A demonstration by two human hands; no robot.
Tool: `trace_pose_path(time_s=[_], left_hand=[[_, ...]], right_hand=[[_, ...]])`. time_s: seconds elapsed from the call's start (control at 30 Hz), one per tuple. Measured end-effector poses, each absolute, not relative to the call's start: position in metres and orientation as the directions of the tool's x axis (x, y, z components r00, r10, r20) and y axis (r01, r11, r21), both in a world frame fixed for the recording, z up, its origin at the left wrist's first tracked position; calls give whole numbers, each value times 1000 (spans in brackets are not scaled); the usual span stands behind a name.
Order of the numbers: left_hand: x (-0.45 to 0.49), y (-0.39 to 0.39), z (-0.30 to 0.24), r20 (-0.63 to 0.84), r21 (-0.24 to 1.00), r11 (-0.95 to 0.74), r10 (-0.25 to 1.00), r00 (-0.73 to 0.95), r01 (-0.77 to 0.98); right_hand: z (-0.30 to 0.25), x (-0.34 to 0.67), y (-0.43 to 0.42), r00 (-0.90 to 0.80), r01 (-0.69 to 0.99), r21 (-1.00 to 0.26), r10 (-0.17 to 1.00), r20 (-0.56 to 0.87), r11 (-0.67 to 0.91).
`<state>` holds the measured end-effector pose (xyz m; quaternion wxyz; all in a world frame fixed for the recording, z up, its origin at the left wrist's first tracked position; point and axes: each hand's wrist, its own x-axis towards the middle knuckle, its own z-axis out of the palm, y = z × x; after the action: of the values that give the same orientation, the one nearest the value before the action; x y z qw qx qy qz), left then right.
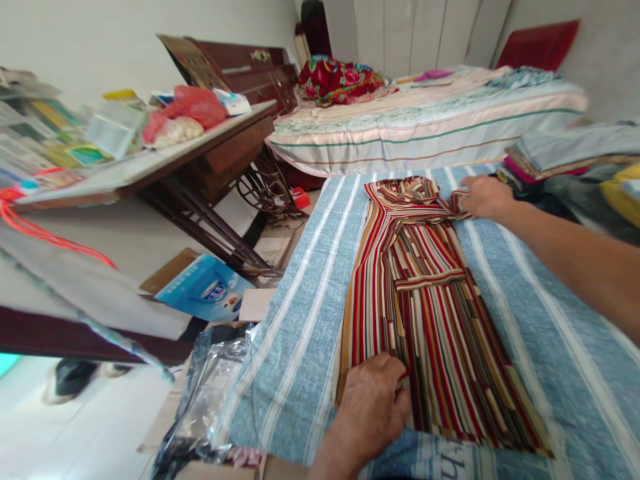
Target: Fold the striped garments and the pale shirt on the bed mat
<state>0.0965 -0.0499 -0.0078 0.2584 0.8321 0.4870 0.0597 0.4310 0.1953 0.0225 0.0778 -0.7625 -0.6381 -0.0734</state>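
Note:
A striped dress (435, 320) in red, tan, black and white lies on a blue cloth (305, 280) with white stripes. Its collar end points away from me, and a narrow band crosses its middle. At the near left edge of the dress, my left hand (375, 397) is closed on the fabric, thumb and fingers curled together. My right hand (485, 195) reaches to the far right and is closed on a bunched striped part beside the collar, perhaps a sleeve. Its fingertips are partly hidden and slightly blurred.
Folded clothes (575, 153) are piled at the right. Behind is a bed (425, 127) with a red floral quilt (340, 77). A cluttered sewing-machine table (200, 143) stands left. Below it are a blue box (205, 287) and clear plastic packaging (210, 393).

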Motion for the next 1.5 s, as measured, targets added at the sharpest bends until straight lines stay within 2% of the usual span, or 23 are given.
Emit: trace_pose_path(time_s=[0.17,0.3,0.43,0.6,0.8,0.9,1.0,1.07,1.1,1.17,1.3,1.4,1.5], left_hand=[[96,-58,-15,-100,515,-358,877,469,779],[90,-56,-23,-1,617,-345,898,440,707],[79,-48,-22,-6,712,-284,913,409,643],[68,-42,-32,17,801,-310,867,498,512],[67,-45,-43,58,878,-321,808,586,355],[61,-46,-37,32,937,-203,859,510,283],[50,-46,-31,-21,996,-14,927,374,91],[47,-46,-29,-57,998,60,936,348,1],[47,-46,-28,-59,998,59,929,365,11],[51,-46,-29,-53,990,-17,882,468,143],[66,-47,-36,-5,852,-327,776,631,409],[76,-51,-37,50,740,-466,757,651,485],[82,-56,-32,35,650,-489,784,619,582]], right_hand=[[6,381,178,-145,989,2,986,80,145],[-6,345,175,-271,962,48,961,50,269],[-14,318,181,-336,939,103,938,88,327],[-12,311,203,-314,947,113,940,131,301],[-12,320,218,-207,978,24,961,183,206],[-17,321,223,-143,988,-31,971,190,152],[-18,321,229,-102,990,-71,974,202,118],[-18,321,232,-94,990,-88,975,203,114],[-19,322,231,-97,989,-94,975,200,117],[-22,323,227,-105,987,-100,977,185,125],[-33,328,212,-116,986,-101,984,135,130],[-35,332,204,-118,986,-104,987,109,129],[-29,330,198,-115,987,-104,989,93,125]])
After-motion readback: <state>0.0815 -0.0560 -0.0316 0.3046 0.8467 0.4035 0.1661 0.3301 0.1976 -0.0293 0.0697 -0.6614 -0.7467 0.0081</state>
